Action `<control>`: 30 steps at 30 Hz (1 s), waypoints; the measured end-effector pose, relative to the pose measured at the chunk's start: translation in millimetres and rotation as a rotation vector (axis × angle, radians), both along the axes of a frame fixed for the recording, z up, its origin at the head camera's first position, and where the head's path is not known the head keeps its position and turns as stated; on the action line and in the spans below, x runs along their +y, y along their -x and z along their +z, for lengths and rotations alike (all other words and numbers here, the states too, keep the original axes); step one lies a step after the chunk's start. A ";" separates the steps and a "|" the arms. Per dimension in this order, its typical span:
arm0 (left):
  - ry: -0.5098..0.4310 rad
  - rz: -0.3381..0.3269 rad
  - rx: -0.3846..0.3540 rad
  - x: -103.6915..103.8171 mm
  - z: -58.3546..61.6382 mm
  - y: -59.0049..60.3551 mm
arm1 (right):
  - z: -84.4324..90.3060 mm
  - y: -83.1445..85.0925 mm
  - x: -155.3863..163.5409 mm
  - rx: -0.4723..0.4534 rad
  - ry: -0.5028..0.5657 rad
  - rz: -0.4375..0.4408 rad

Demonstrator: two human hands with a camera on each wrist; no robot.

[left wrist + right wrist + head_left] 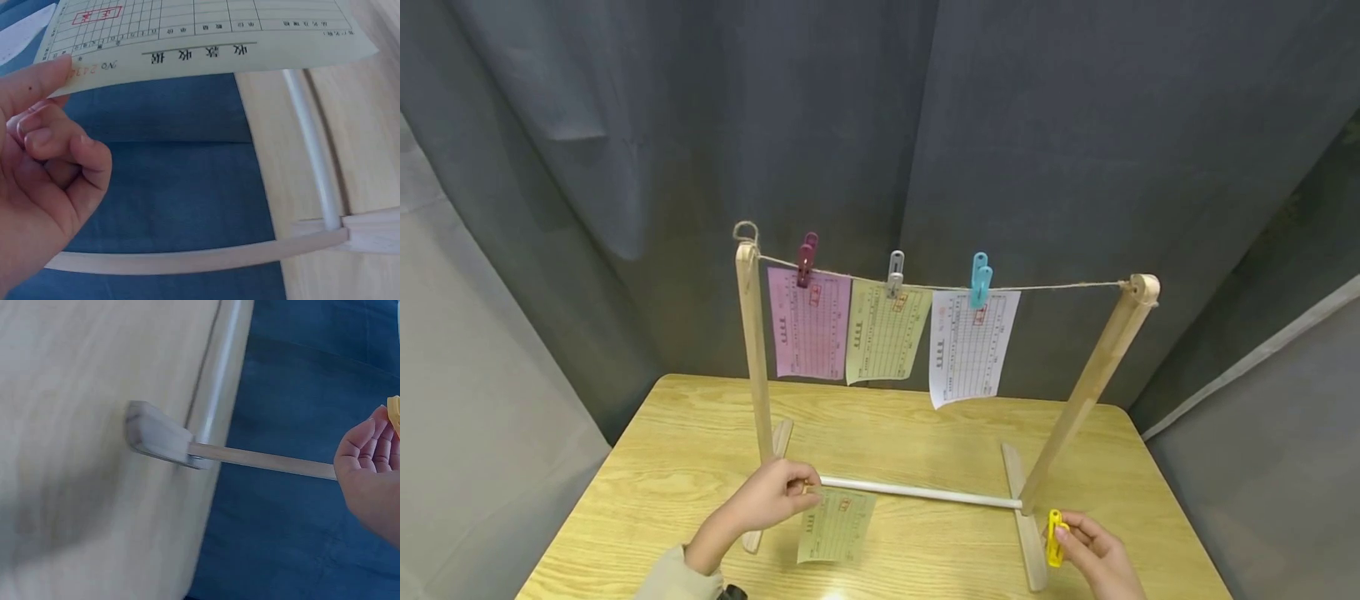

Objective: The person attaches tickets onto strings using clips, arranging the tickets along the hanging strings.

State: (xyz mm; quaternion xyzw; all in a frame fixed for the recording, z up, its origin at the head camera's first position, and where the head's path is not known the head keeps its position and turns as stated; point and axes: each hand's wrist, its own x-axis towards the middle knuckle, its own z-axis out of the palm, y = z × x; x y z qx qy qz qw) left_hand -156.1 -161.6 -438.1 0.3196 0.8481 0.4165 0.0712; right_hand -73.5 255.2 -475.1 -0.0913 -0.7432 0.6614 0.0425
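Note:
My left hand (767, 500) pinches a corner of a pale yellow-green receipt slip (837, 529), held low near the stand's left post; its printed form and red stamp show in the left wrist view, the slip (206, 40) caught between thumb and finger. Near the right foot of the stand, my right hand (1097, 557) holds a yellow clothespin (1055, 537) upright. Only part of that clothespin (394, 415) shows in the right wrist view. Above, a string (1060, 287) carries a pink slip (808, 337), a yellow-green slip (886, 337) and a white slip (972, 354).
A maroon clothespin (806, 260), a grey one (895, 275) and a blue one (980, 282) grip the hanging slips. Wooden posts, left (754, 350) and right (1090, 383), rise from feet joined by a white rod (925, 492). A dark curtain (1037, 150) hangs behind the wooden table (655, 467).

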 end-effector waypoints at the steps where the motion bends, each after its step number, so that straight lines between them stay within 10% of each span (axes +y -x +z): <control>1: -0.006 -0.003 0.010 1.5 1.5 0.1 | 3.1 0.4 0.5 0.015 0.004 0.011; 30: -0.128 -0.111 0.254 61.4 45.7 3.8 | 93.2 23.7 8.5 0.522 0.173 0.368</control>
